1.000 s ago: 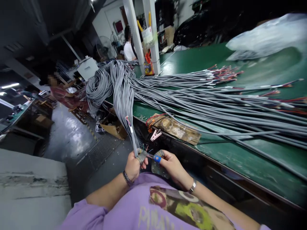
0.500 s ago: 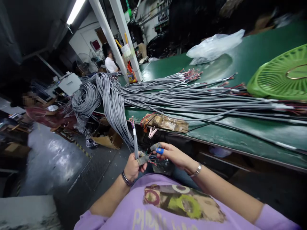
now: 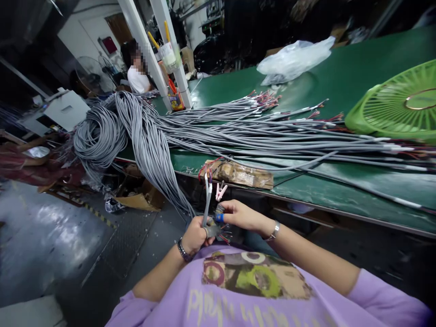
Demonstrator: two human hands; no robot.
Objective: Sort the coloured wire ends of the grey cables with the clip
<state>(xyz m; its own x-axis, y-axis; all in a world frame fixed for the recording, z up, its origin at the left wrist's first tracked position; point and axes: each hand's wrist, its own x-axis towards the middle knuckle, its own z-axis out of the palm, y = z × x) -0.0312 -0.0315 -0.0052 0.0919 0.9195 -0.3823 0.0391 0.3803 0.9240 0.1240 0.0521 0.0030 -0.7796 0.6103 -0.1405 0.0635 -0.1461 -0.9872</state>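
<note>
My left hand (image 3: 196, 236) is closed around grey cables (image 3: 207, 204) that stand up from the fist, their stripped ends showing coloured wires. More thin loose wires (image 3: 225, 236) fan out below its thumb, which wears a grey finger cover. Close beside it, my right hand (image 3: 238, 213) has thumb and forefinger pressed together, with a blue band on one finger. What those fingertips pinch is too small to make out. A thick hank of grey cables (image 3: 153, 159) hangs off the bench toward my left hand. Just above my right hand is a pink clothespin (image 3: 221, 191) at the bench edge.
Long grey cables with stripped ends lie across the green bench (image 3: 357, 186). A wooden block (image 3: 245, 175) sits at its front edge. Farther back are a clear plastic bag (image 3: 296, 59) and a green fan (image 3: 398, 104). A cardboard box (image 3: 139, 200) stands below; another person sits beyond the posts.
My view has turned slightly, shifting the background left. Two cable ends now stand apart above my left fist. My right hand has come in closer to the left, against the cables.
</note>
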